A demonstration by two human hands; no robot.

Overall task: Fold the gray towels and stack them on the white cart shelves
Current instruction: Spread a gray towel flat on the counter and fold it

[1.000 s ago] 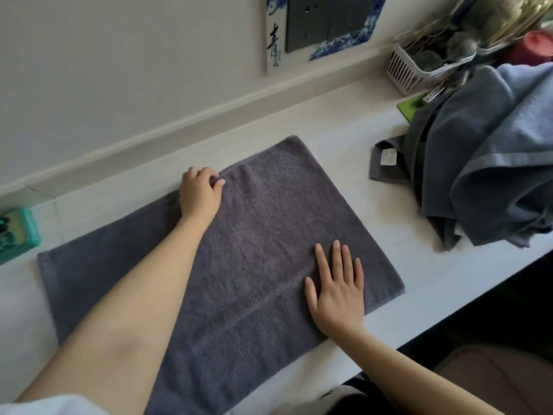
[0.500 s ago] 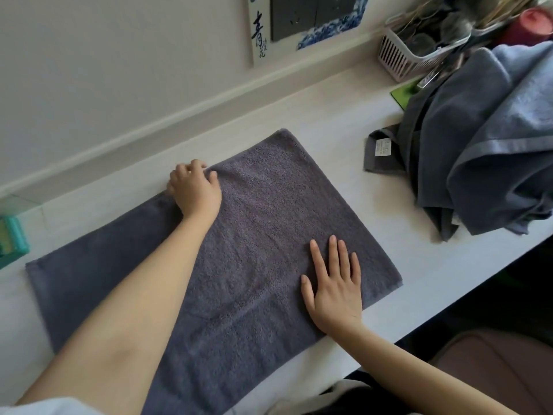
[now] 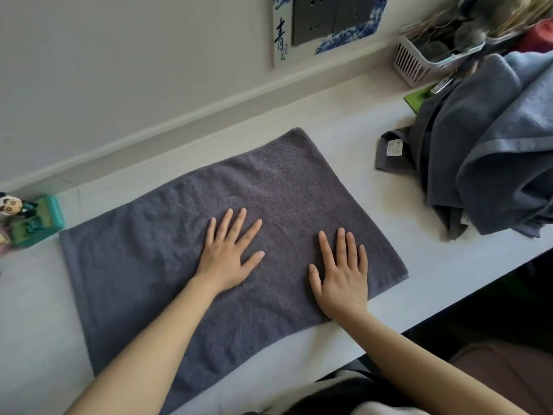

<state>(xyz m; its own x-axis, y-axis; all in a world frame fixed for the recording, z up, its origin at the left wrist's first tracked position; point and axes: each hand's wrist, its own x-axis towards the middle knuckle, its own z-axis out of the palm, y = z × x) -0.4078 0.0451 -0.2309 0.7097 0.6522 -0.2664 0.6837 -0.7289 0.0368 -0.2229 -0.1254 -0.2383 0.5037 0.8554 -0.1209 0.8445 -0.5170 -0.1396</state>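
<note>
towel (image 3: 179, 250): we see 1 dark gray towel spread flat on the white table (image 3: 344, 115), long axis running from near-left to far-right, no visible folds or bunching.
left hand (image 3: 229, 254): palm down on the towel's middle, grip spread, fingers straight and fanned, pinching nothing.
right hand (image 3: 341, 274): palm down near the towel's right end, close to the near edge, grip spread, fingers straight and close together, pinching nothing.
hands: both rest on the towel, near each other, not touching.
towel pile (image 3: 490, 145): we count at least 2 loose unfolded towels heaped at the table's right end, gray and bluish, 1 corner with a white label (image 3: 394, 146) hanging toward the flat towel; pile and flat towel apart.
basket (image 3: 419, 59): pale slatted basket against the wall behind the pile, contents unclear.
figurine (image 3: 18, 205): small toy on a teal box (image 3: 39, 223), just beside the towel's left end.
wall: gray socket plate (image 3: 332, 16) on a blue-and-white sticker.
cart: we cannot see it.
</note>
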